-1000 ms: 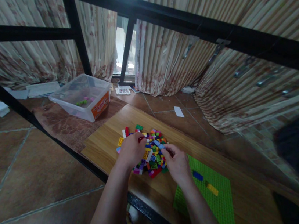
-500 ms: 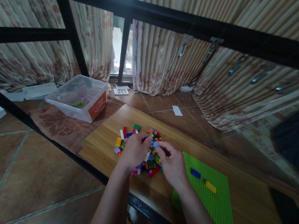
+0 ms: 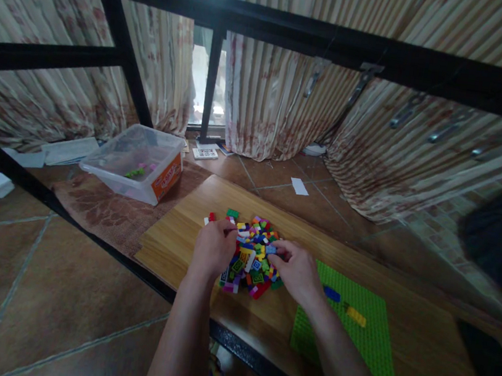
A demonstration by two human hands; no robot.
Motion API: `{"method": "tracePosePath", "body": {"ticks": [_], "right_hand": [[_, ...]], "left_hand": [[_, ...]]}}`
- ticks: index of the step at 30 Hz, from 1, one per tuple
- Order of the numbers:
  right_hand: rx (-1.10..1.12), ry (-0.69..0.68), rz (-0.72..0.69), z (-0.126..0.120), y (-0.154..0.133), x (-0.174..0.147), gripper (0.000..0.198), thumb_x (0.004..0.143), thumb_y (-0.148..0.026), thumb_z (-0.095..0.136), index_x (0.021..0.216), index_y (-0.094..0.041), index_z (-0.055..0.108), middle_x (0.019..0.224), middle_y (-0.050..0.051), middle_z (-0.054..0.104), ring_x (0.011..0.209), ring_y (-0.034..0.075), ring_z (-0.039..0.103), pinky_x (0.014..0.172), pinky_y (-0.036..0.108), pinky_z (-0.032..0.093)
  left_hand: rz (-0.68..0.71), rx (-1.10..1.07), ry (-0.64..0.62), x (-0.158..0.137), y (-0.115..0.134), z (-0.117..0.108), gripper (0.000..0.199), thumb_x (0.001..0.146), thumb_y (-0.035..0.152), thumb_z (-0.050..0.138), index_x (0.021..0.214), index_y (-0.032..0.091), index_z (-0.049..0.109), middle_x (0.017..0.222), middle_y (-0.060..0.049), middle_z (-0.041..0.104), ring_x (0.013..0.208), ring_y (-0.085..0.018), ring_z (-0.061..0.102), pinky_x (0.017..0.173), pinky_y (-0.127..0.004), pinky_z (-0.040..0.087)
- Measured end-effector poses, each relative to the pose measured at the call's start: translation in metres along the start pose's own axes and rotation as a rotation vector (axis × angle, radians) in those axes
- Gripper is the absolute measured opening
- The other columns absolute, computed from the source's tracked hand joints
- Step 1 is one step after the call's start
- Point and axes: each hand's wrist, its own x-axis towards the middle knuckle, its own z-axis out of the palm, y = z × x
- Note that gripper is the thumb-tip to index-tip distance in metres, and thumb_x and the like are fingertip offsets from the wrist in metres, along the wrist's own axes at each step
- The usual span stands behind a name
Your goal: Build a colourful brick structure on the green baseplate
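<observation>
Apparently, selection is under way: a light-blue brick (image 3: 270, 250) is pinched by the right hand (image 3: 296, 273) at the brick pile (image 3: 257, 266) on the tabletop (image 3: 180, 225); left hand (image 3: 213, 251) grip cannot be judged; steady lifting is needed.

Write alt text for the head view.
A person's left hand and right hand are at a pile of toy building bricks on a wooden tabletop, the right pinching a light-blue brick. At right lies a green studded baseplate bearing a blue brick and a yellow brick; a translucent plastic bin sits at left.
</observation>
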Motion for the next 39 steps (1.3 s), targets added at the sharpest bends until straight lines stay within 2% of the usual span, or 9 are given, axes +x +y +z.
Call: {"method": "tracePosePath", "body": {"ticks": [6,11,13,16,22,26,31,35,39], "right_hand": [[-0.082,0.068,-0.055,0.004,-0.014,0.041,0.023,0.085,-0.024,0.054,0.097,-0.021,0.073,0.096,0.006,0.072,0.086,0.019,0.065,0.080,0.030,0.046],[-0.297,-0.090,-0.148,0.016,-0.022,0.079,0.028,0.088,-0.028,0.053,0.105,-0.016,0.072,0.108,0.013,0.068,0.102,0.021,0.061,0.089,0.029,0.041],[-0.347,-0.160,-0.173,0.020,-0.024,0.087,0.028,0.088,-0.031,0.054,0.100,-0.017,0.075,0.106,0.013,0.069,0.102,0.022,0.060,0.088,0.029,0.040],[-0.351,-0.195,-0.181,0.025,-0.025,0.092,0.026,0.087,-0.032,0.055,0.090,-0.019,0.077,0.099,0.012,0.071,0.098,0.022,0.061,0.083,0.029,0.040],[-0.285,-0.218,-0.241,0.032,-0.028,0.091,0.027,0.087,-0.035,0.055,0.090,-0.020,0.078,0.091,0.008,0.073,0.088,0.020,0.063,0.076,0.028,0.042],[-0.197,-0.198,-0.296,0.032,-0.032,0.087,0.026,0.089,-0.028,0.052,0.089,-0.020,0.077,0.091,0.008,0.073,0.090,0.020,0.063,0.077,0.028,0.042],[0.005,-0.030,-0.302,0.017,-0.037,0.059,0.021,0.087,-0.023,0.054,0.091,-0.018,0.075,0.091,0.007,0.071,0.087,0.018,0.063,0.078,0.029,0.045],[0.152,-0.034,-0.353,0.007,-0.039,0.003,0.016,0.087,-0.023,0.057,0.093,-0.022,0.072,0.094,0.004,0.069,0.090,0.017,0.062,0.081,0.031,0.046],[0.166,-0.010,-0.340,0.018,-0.040,-0.060,0.012,0.088,-0.020,0.058,0.087,-0.022,0.070,0.087,0.004,0.067,0.087,0.019,0.059,0.079,0.033,0.046]], "left_hand": [[-0.056,0.039,0.031,0.000,0.002,-0.003,0.029,0.084,0.022,0.048,0.095,0.020,0.075,0.092,-0.009,0.074,0.088,-0.023,0.066,0.077,-0.031,0.046],[-0.111,0.031,0.127,0.003,0.000,-0.007,0.027,0.084,0.025,0.049,0.092,0.020,0.075,0.095,-0.009,0.074,0.093,-0.024,0.066,0.082,-0.032,0.047],[-0.133,0.000,0.159,0.004,-0.002,-0.008,0.026,0.083,0.026,0.051,0.093,0.020,0.075,0.097,-0.009,0.074,0.094,-0.024,0.066,0.083,-0.032,0.047],[-0.165,-0.048,0.200,0.006,-0.006,-0.010,0.027,0.082,0.028,0.053,0.096,0.019,0.074,0.096,-0.009,0.074,0.090,-0.023,0.067,0.081,-0.032,0.048],[-0.175,-0.162,0.328,0.007,-0.018,-0.016,0.026,0.079,0.031,0.055,0.089,0.017,0.074,0.081,-0.010,0.073,0.077,-0.023,0.067,0.068,-0.031,0.048],[-0.180,-0.287,0.391,0.008,-0.022,-0.017,0.028,0.077,0.032,0.056,0.090,0.015,0.074,0.071,-0.007,0.070,0.063,-0.019,0.063,0.057,-0.028,0.045],[-0.142,-0.531,0.514,0.010,-0.022,-0.018,0.028,0.073,0.033,0.060,0.089,0.013,0.073,0.070,-0.004,0.069,0.054,-0.013,0.059,0.050,-0.023,0.043],[-0.110,-0.687,0.579,0.009,-0.016,-0.023,0.024,0.072,0.029,0.061,0.084,0.011,0.072,0.070,-0.003,0.067,0.052,-0.010,0.056,0.048,-0.020,0.042],[-0.102,-0.765,0.575,0.007,-0.009,-0.024,0.022,0.071,0.027,0.062,0.082,0.011,0.071,0.071,-0.003,0.067,0.052,-0.008,0.054,0.049,-0.019,0.043]]}}
